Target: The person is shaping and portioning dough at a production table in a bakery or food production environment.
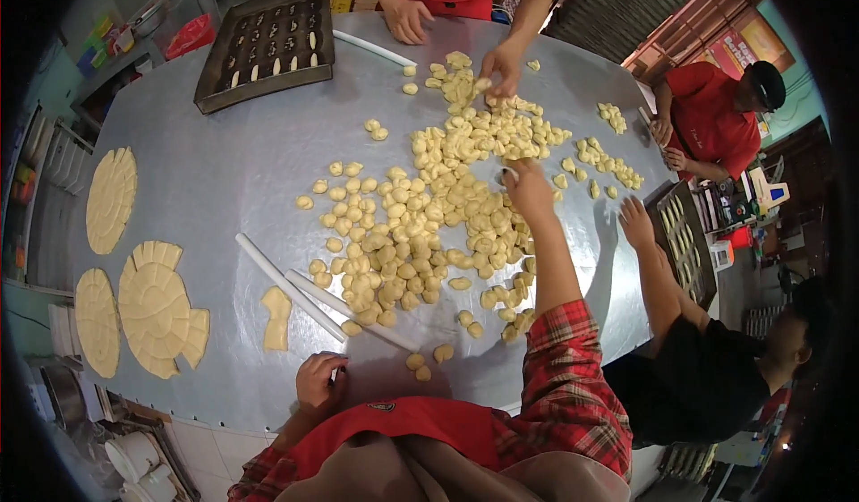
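Observation:
My right hand reaches far across the steel table into a heap of small pale-yellow dough pieces. Its fingers are bent down, and a thin white curved edge shows beside them; what it belongs to I cannot make out. Close to my body, my left hand rests curled at the near table edge, and whatever is inside its fingers is hidden. Two white rods lie just beyond it, touching some dough pieces. A flat dough scrap is left of them.
Flat scored dough sheets lie at the left. A dark baking tray with shaped pieces stands far left, another tray at the right. Another white rod lies at the back. Co-workers stand opposite and right; one's hand touches dough.

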The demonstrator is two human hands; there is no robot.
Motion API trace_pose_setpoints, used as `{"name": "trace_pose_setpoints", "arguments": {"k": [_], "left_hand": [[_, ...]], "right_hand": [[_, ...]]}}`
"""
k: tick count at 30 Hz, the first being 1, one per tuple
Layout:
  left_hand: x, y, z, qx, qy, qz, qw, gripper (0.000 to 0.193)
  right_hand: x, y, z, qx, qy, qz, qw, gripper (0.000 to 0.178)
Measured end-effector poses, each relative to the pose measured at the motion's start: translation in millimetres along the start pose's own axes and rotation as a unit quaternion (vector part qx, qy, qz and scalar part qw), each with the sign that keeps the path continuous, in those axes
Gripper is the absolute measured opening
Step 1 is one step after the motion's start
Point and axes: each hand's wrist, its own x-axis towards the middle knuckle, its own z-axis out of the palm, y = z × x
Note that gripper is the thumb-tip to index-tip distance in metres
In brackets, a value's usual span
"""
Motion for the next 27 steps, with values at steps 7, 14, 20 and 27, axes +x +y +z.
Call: {"name": "trace_pose_setpoints", "arguments": {"k": [7,14,20,27], "left_hand": [[1,3,1,-0.013,0.002,0.006,1.000,0.021],[-3,3,-3,-0.010,0.022,-0.005,1.000,0.022],[-1,8,-6,-0.009,0.018,0.016,1.000,0.023],[-2,4,-1,-0.008,0.016,0.037,0.999,0.023]], "right_hand": [[-51,-38,10,-0.068,-0.101,-0.174,0.977,0.026],[-95,-65,-33,0.148,-0.070,-0.189,0.968,0.020],[-101,-43,-18,0.148,-0.009,-0.116,0.982,0.019],[-75,-41,14,0.015,-0.048,-0.103,0.993,0.025]]}}
